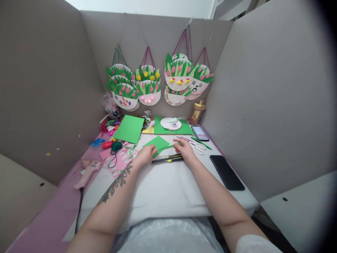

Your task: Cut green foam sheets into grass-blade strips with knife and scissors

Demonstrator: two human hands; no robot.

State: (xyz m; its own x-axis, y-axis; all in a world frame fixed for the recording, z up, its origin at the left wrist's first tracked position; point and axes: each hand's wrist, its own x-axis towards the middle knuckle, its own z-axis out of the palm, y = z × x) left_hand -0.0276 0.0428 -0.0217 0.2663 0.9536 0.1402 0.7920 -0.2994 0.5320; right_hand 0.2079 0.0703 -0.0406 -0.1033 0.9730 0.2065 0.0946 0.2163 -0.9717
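A narrow strip of green paper [166, 148] stretches between my two hands above the white-covered table. My left hand [146, 154] pinches its left end with closed fingers. At the other end, my right hand [185, 149] grips the strip between thumb and fingers. A green paper piece [157, 141] lies flat just behind the strip. Below the hands rest slim black tools with yellow parts [168, 160]; their kind is unclear. White-handled scissors [200, 149] lie right beside my right hand, their blades partly hidden.
Left are green sheets [129, 128], dark green yarn [116, 147], pink paper scraps [119, 158] and a corded glue gun [88, 174]. Right are a black phone-like slab [226, 173] and a phone [200, 133]. A white plate [171, 123] stands behind; paper-plate flower baskets [149, 93] hang above.
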